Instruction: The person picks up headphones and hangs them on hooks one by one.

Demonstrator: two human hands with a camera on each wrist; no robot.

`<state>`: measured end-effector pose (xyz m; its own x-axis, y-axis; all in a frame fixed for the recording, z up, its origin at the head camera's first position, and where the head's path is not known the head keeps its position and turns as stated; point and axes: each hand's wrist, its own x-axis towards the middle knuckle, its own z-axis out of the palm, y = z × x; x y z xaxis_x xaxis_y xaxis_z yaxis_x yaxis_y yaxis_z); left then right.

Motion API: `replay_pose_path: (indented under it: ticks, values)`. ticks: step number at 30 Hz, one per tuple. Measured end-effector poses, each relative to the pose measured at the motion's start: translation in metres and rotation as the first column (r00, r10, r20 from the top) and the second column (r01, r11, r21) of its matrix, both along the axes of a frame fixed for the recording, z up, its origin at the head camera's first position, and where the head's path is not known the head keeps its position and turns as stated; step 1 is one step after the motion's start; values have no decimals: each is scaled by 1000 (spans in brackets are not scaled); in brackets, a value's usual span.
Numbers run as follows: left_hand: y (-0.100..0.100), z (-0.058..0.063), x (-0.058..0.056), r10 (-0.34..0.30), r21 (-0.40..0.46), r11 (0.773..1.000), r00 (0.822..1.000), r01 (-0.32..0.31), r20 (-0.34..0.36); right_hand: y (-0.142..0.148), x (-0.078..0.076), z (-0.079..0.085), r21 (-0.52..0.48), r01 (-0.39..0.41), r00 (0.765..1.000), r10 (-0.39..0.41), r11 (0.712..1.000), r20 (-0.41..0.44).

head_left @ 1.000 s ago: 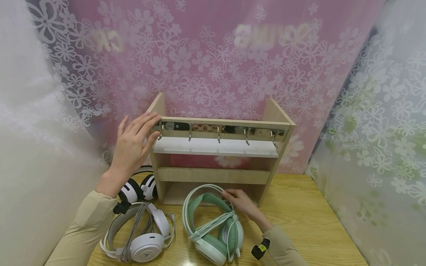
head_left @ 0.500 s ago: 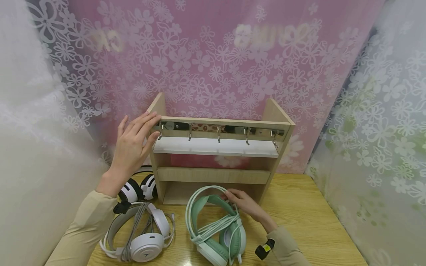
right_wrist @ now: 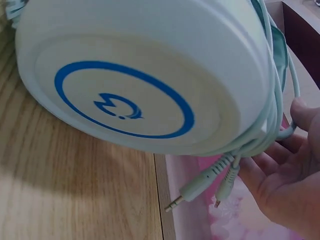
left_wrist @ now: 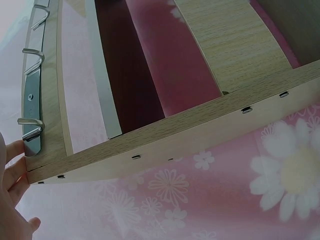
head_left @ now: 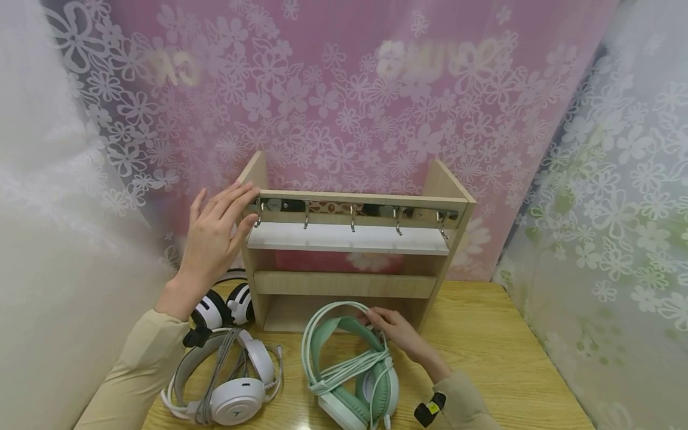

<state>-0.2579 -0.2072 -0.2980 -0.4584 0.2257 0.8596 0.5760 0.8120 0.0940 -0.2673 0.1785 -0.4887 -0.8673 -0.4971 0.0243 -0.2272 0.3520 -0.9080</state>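
Across the upper part of the head view, a pink flowered sheet is hung as backdrop; below it, a wood-grain table is seen. At centre, a pale wooden rack is stood on the table.

Lower centre, just before the rack's foot: the green-and-white headset, ear cups toward the bottom edge, cable wound round. Shift noted: it and the right hand have been carried slightly rightward in the frame over the last second. Whether the cups are borne by the table cannot be told.

Lower left, the white headset has not been moved; nor has the black-and-white headset above it, partly screened by the left wrist. Judged from this, only the green one is being worked on, and its handling is barely begun.

Left of centre, the left hand is laid, as before, on the rack's upper corner, fingers straight, nothing gripped; steadying is presumed. Right of lower centre, the headband is pinched between thumb and fingers of the right hand.

Along the rack's upper front, five metal hooks are ranged, well above the headset. Mid-bottom of the right wrist view, two small plugs are left dangling.
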Motion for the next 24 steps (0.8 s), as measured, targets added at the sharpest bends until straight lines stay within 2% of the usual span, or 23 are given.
replay_pose_path:
  ticks: [13,15,20,22,24]
  values:
    - [1,-1,0,-1,9,1000,1000,2,-17,-4,17,1,-33,169,983,-171,985,-70]
    - [1,-1,-1,-1,11,1000,1000,1,-19,-7,23,11,-37,185,980,-187,982,-63]
    - [1,-2,0,3,14,1000,1000,-3,-19,-11,27,9,-46,273,959,-276,961,-63]
    - [2,-2,0,7,15,1000,1000,-7,-20,-10,24,-1,-58,310,946,-314,949,-81]
    - [3,-2,0,11,16,1000,1000,-10,-22,-11,26,0,-70,327,938,-333,942,-96]
